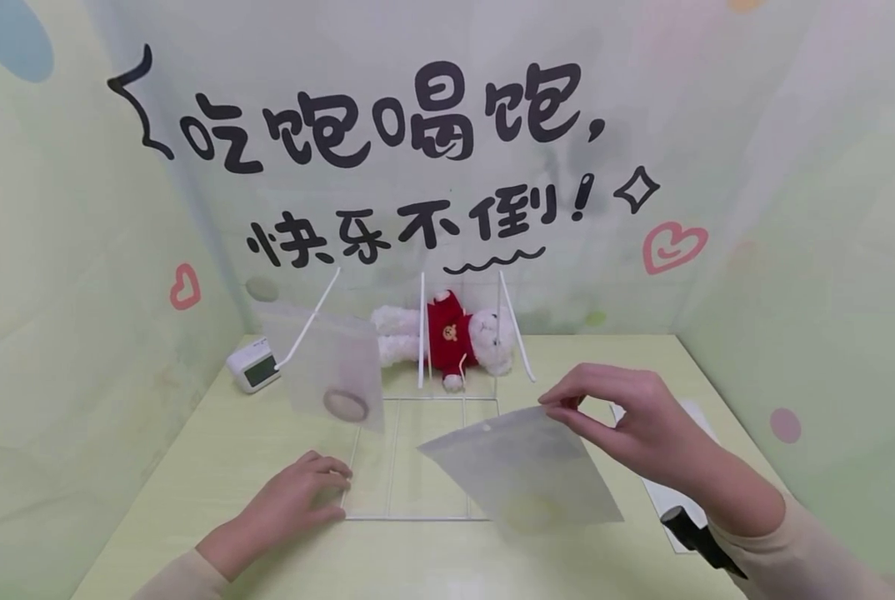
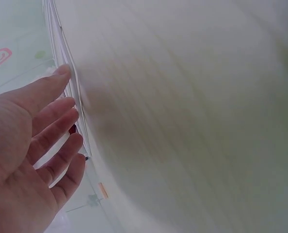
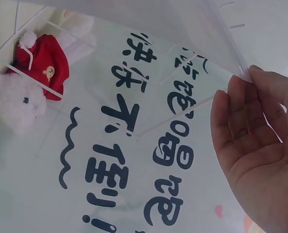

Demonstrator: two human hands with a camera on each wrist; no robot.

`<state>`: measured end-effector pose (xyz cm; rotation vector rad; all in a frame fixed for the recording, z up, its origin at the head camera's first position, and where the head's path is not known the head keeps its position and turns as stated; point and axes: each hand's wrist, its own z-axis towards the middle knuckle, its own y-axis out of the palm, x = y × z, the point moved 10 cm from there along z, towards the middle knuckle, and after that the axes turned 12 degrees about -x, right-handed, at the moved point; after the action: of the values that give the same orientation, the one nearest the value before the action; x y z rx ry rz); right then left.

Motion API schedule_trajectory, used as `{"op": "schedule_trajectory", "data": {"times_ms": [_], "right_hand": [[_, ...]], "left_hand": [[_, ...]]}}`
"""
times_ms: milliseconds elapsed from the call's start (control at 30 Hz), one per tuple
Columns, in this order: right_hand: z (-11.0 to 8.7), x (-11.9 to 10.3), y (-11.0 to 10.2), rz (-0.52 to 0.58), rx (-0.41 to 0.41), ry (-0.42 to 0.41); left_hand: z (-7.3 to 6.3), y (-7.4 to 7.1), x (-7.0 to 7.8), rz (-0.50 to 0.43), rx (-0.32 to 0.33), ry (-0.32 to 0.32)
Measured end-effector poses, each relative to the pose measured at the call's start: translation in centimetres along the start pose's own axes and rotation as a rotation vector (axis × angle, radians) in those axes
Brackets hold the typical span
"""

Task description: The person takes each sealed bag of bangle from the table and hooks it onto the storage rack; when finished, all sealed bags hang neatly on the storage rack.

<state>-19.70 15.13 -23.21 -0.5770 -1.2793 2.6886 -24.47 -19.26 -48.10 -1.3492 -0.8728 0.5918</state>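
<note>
In the head view my right hand (image 1: 642,425) pinches the top corner of a translucent plastic bag (image 1: 515,458) between thumb and fingers. The bag hangs slanting over the right part of a white wire rack (image 1: 417,519), and a faint yellowish round patch shows low on it. A second translucent bag (image 1: 320,350) hangs on the rack's left prong, with a brownish round shape near its bottom. My left hand (image 1: 293,496) is at the left side of the rack's base, fingers loosely bent. The left wrist view shows its fingertips right at the wires (image 2: 76,97).
Behind the rack a white plush bear (image 1: 485,333) in a red shirt lies on its side. A small white digital timer (image 1: 256,367) stands at the back left. On the right, a white sheet (image 1: 661,496) lies partly under my right forearm. Printed fabric walls (image 1: 807,292) enclose the table.
</note>
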Motion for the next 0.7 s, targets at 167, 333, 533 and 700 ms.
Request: {"op": "schedule_trajectory", "data": {"times_ms": [167, 333, 533, 700], "right_hand": [[1.1, -1.0, -0.4, -0.004, 0.026, -0.038], [1.9, -2.0, -1.1, -0.032, 0.075, -0.085], [2.7, -2.4, -1.5, -0.047, 0.102, -0.098], [3.4, -2.7, -1.2, -0.015, 0.092, -0.117]], "left_hand": [[0.0, 0.2, -0.1, -0.001, -0.003, -0.002], [0.0, 0.3, -0.2, -0.004, -0.003, -0.003], [-0.1, 0.4, -0.3, -0.006, 0.002, -0.006], [-0.1, 0.3, -0.2, -0.005, 0.011, -0.004]]}}
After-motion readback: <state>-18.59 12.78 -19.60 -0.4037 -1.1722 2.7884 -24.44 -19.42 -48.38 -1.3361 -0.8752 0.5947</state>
